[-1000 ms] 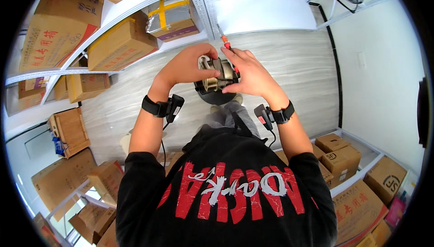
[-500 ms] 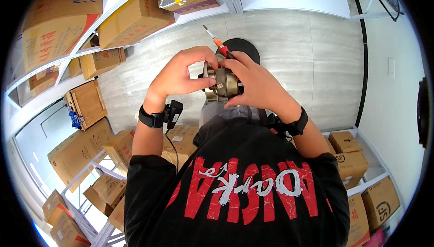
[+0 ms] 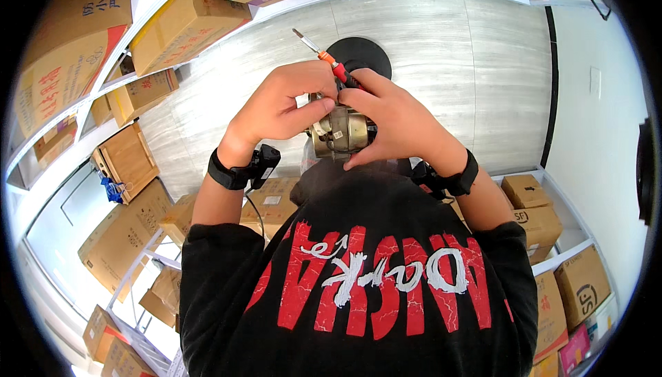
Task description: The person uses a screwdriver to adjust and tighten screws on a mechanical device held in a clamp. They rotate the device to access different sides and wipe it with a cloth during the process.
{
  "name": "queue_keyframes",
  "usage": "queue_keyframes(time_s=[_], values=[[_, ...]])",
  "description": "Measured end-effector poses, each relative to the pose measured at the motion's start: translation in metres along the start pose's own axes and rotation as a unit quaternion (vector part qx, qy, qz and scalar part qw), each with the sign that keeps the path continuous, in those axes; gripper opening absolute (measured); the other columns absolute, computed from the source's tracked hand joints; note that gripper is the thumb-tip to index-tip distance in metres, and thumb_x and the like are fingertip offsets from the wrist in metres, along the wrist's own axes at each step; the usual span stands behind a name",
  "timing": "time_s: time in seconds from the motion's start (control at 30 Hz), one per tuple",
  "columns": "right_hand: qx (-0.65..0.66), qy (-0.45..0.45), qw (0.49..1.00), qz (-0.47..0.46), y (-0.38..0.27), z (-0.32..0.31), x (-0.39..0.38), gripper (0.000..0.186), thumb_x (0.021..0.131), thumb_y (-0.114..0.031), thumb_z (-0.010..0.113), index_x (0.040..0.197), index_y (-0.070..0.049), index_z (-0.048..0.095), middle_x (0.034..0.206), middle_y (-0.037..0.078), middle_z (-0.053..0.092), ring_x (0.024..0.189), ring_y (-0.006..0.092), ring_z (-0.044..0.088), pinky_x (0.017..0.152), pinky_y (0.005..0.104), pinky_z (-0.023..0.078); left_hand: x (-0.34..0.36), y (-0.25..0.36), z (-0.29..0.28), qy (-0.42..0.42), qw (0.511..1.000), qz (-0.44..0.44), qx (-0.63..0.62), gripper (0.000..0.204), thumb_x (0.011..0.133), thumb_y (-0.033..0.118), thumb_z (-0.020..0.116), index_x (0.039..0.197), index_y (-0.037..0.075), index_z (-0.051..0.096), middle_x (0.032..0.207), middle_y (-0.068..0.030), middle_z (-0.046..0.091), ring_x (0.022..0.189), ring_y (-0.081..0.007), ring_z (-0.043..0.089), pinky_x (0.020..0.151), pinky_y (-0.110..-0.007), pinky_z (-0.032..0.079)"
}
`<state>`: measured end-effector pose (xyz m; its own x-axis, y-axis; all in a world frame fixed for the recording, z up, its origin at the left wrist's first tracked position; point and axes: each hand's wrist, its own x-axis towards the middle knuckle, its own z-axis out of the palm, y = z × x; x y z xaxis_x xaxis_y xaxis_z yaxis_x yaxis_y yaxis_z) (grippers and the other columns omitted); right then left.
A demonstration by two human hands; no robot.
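Gripping the motor point(image 3: 348, 131) at frame centre: right hand point(image 3: 403, 118) curled round its right side, thumb at the lower edge. Left hand point(image 3: 289, 97) at the motor's upper left, thumb and index drawn narrow; cannot tell what, if anything, is between them. Screwdriver point(image 3: 325, 57) lies just above, at the right fingers, long axis slanting, tip toward upper left. Right hand covers more of the motor.
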<state>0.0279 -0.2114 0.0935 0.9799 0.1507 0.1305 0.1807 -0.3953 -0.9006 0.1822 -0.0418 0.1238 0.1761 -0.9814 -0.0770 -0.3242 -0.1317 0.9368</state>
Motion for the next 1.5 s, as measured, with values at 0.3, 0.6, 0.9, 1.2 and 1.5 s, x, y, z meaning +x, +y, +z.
queue_keyframes(time_s=[0.3,0.6,0.9,1.2,1.5], values=[[0.126,0.008,0.991,0.054,-0.004,0.000,0.002,0.050,0.073,-0.031,0.077,0.109,-0.005,0.053,0.104,0.014,0.054,0.098,0.0335,0.055,0.085,0.0397,0.046,-0.007,-0.005,0.006,0.030,0.999,0.024,-0.015,0.005,0.081,0.002,0.061,0.080,0.001,0.056,0.083,-0.0086,0.060,0.079,-0.0237,0.056,0.076,-0.033,0.045],[0.026,0.072,0.982,0.172,-0.027,0.016,0.012,0.021,0.082,-0.018,0.062,0.100,-0.008,0.057,0.094,0.012,0.060,0.088,0.0350,0.060,0.074,0.0397,0.050,-0.017,0.002,0.013,0.063,0.998,-0.015,0.004,0.010,0.082,0.002,0.062,0.080,0.002,0.053,0.082,-0.0067,0.056,0.080,-0.0195,0.053,0.076,-0.030,0.043],[0.058,0.081,0.983,0.154,-0.022,0.023,0.014,0.020,0.081,-0.015,0.063,0.098,-0.006,0.058,0.096,0.013,0.062,0.088,0.0337,0.061,0.075,0.0383,0.050,-0.027,-0.006,0.022,0.106,0.994,0.021,-0.020,0.019,0.078,0.005,0.068,0.078,0.004,0.050,0.080,-0.0049,0.050,0.077,-0.0185,0.048,0.074,-0.030,0.041],[0.066,0.074,0.983,0.156,-0.023,0.028,0.014,0.021,0.081,-0.015,0.065,0.099,-0.005,0.059,0.096,0.012,0.063,0.087,0.0312,0.062,0.074,0.0354,0.050,-0.026,-0.015,0.018,0.077,0.995,0.042,-0.045,0.028,0.077,0.011,0.073,0.073,0.005,0.047,0.074,-0.0030,0.048,0.075,-0.0196,0.044,0.071,-0.030,0.038],[0.065,0.078,0.985,0.140,-0.023,0.030,0.012,0.022,0.082,-0.013,0.065,0.102,-0.005,0.060,0.097,0.011,0.063,0.087,0.0283,0.063,0.074,0.0343,0.050,-0.027,-0.016,0.014,0.053,0.997,0.038,-0.036,0.027,0.078,0.012,0.073,0.074,0.006,0.048,0.075,-0.0020,0.047,0.075,-0.0175,0.044,0.071,-0.030,0.039]])
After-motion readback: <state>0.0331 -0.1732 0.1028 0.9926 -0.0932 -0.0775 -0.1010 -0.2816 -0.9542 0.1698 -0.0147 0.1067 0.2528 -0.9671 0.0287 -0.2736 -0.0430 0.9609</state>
